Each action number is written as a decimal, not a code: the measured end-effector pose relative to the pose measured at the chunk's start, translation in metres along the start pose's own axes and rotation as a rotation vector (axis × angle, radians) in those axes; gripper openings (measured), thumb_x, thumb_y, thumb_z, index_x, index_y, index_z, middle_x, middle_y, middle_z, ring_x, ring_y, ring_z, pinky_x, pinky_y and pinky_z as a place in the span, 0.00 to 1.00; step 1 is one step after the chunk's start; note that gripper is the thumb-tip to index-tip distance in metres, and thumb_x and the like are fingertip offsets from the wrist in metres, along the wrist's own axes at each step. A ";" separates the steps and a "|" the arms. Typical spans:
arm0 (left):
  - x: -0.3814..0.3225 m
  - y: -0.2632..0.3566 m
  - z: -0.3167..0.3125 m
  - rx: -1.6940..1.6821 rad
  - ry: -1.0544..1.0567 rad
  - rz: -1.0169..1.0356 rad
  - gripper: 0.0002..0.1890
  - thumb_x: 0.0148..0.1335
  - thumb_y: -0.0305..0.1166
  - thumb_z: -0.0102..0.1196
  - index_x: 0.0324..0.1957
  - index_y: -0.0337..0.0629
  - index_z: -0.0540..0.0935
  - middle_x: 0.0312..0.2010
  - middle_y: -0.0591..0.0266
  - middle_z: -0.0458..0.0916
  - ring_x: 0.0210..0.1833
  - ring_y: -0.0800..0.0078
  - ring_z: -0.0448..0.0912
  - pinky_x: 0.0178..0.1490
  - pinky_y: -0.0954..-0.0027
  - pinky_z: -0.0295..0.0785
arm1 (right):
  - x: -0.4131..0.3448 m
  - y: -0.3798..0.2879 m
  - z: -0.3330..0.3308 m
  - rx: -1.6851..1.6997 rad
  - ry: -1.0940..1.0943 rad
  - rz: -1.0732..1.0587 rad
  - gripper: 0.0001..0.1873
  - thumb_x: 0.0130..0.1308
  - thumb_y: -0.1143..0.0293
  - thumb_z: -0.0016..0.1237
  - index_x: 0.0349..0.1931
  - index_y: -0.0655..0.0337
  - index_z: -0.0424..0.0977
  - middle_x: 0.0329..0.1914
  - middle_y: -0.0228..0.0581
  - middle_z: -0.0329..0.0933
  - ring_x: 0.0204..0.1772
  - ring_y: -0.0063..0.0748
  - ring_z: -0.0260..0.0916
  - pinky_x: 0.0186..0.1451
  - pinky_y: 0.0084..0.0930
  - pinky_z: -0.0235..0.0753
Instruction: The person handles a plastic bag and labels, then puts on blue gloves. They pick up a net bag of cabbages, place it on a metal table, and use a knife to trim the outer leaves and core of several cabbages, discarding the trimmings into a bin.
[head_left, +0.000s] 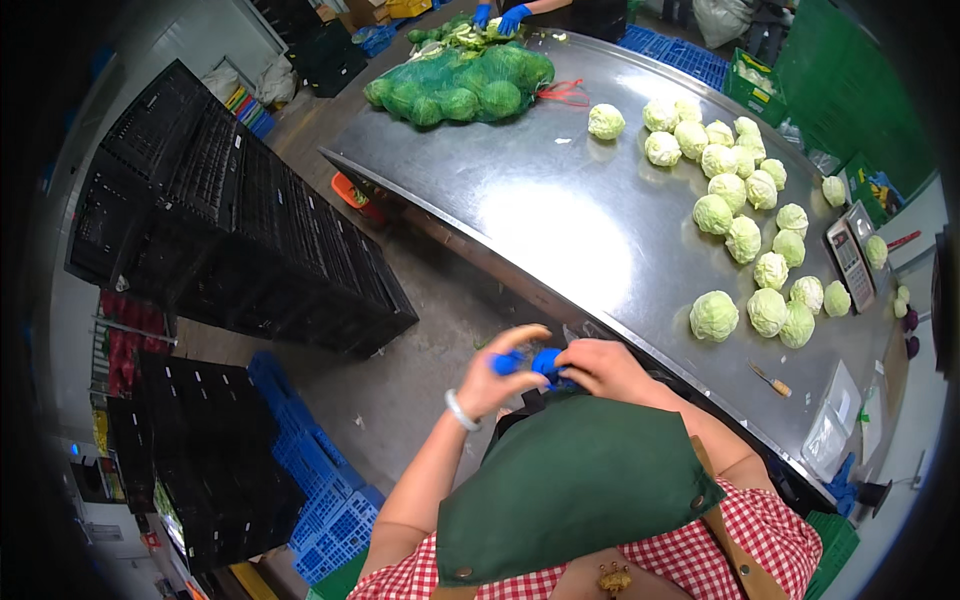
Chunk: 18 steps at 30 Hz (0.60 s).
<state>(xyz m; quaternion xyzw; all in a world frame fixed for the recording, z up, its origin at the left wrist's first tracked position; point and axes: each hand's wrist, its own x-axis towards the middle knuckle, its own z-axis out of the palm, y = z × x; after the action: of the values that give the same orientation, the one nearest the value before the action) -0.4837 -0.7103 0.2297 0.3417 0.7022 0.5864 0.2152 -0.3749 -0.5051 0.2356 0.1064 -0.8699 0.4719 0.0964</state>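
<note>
My bare right hand (604, 365) pinches a bunched blue item, apparently a rubber glove (551, 366), in front of my green apron (570, 480). Facing it, my bare left hand (491, 375), with a pale bracelet at the wrist, has thumb and forefinger spread. Another blue piece (507, 363) shows against its palm, blurred; whether the fingers grip it is unclear. Both hands are just off the edge of a steel table (465, 180). On the table beyond my right hand sit several trimmed cabbages (714, 316). A wooden-handled knife (771, 379) lies near them.
A green net sack of cabbages (469, 82) lies at the far end, by another person's blue-gloved hands (510, 19). A scale (851, 259) and clear bags (832, 420) are at right. Stacked black crates (247, 217) and blue pallets (322, 465) stand left.
</note>
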 end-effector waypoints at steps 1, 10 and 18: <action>0.005 -0.001 0.004 0.134 -0.102 0.233 0.28 0.52 0.28 0.70 0.57 0.40 0.78 0.42 0.60 0.86 0.36 0.80 0.80 0.40 0.76 0.74 | 0.008 -0.007 0.007 -0.040 -0.032 -0.056 0.07 0.60 0.71 0.56 0.38 0.60 0.76 0.35 0.40 0.76 0.40 0.47 0.76 0.43 0.37 0.75; -0.047 -0.056 -0.077 -0.184 0.147 -0.362 0.06 0.61 0.26 0.62 0.38 0.34 0.86 0.24 0.66 0.83 0.26 0.82 0.77 0.32 0.77 0.71 | 0.030 0.012 -0.029 0.313 0.523 0.496 0.07 0.64 0.71 0.55 0.38 0.64 0.76 0.31 0.27 0.77 0.36 0.17 0.70 0.41 0.20 0.71; -0.006 -0.008 -0.049 0.149 0.053 0.200 0.29 0.48 0.26 0.70 0.55 0.39 0.79 0.58 0.53 0.78 0.60 0.58 0.77 0.60 0.61 0.72 | 0.068 -0.031 0.035 -0.070 -0.102 0.022 0.09 0.62 0.68 0.55 0.40 0.60 0.73 0.36 0.44 0.76 0.41 0.48 0.76 0.43 0.38 0.75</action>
<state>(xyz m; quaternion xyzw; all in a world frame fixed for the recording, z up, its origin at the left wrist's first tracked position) -0.5165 -0.7485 0.2321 0.4093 0.7116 0.5602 0.1110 -0.4343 -0.5580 0.2601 0.1173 -0.8907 0.4363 0.0502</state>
